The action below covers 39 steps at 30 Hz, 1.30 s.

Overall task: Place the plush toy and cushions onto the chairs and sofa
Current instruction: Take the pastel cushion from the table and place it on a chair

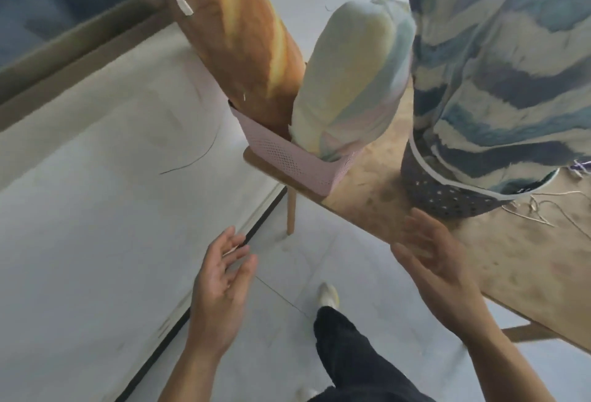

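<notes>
A long bread-shaped plush toy (240,31) and a pastel rainbow cushion (348,82) stand upright in a pink perforated basket (287,158) at the corner of a wooden table (447,242). A blue-and-white wavy-patterned cushion (499,59) sticks out of a dark perforated basket (447,200) to the right. My left hand (220,280) is raised over the floor, fingers relaxed and empty. My right hand (438,261) hovers at the table's front edge below the dark basket, open and holding nothing.
A sofa's olive frame and blue upholstery (64,37) lie at the upper left beside a pale rug (96,210). Loose threads (543,210) lie on the table at right. My dark trouser leg and shoe (329,296) stand on the tiled floor.
</notes>
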Each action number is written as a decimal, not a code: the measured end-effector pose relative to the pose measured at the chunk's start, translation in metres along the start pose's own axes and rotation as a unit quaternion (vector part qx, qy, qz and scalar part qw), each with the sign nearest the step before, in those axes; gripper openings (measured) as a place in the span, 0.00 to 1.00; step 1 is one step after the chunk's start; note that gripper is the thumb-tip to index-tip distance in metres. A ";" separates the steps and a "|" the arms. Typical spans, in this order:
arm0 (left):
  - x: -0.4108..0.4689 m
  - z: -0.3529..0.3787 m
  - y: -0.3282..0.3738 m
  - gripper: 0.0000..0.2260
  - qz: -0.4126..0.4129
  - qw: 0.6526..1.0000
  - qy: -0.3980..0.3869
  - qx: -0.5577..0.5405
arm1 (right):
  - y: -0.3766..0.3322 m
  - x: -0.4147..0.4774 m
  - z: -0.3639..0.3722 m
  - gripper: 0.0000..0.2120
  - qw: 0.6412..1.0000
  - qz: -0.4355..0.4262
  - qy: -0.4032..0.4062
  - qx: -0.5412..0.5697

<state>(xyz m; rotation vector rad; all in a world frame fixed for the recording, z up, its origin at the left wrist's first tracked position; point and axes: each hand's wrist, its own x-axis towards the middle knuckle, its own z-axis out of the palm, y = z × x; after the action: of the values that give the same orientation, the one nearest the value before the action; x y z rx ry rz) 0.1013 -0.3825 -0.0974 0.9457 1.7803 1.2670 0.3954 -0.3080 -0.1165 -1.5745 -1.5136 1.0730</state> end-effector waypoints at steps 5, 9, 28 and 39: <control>0.108 0.027 0.015 0.19 0.030 0.994 -0.084 0.055 | -0.005 0.070 0.028 0.29 0.996 0.037 0.070 0.046; 0.199 0.049 0.058 0.20 0.040 0.986 -0.137 0.083 | -0.025 0.149 0.040 0.38 0.989 0.031 0.122 0.074; 0.388 0.126 0.169 0.46 0.111 0.860 -0.489 -0.098 | -0.166 0.271 0.088 0.48 0.946 -0.035 0.309 0.094; 0.339 0.082 0.229 0.15 0.287 0.812 -0.451 -0.235 | -0.246 0.166 0.134 0.53 0.877 -0.119 0.464 0.028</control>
<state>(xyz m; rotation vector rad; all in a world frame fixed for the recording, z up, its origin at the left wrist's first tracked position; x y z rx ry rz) 0.0532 0.0043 0.0517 1.4954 0.4114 1.1900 0.1664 -0.1322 0.0337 -1.4709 -0.9380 0.1281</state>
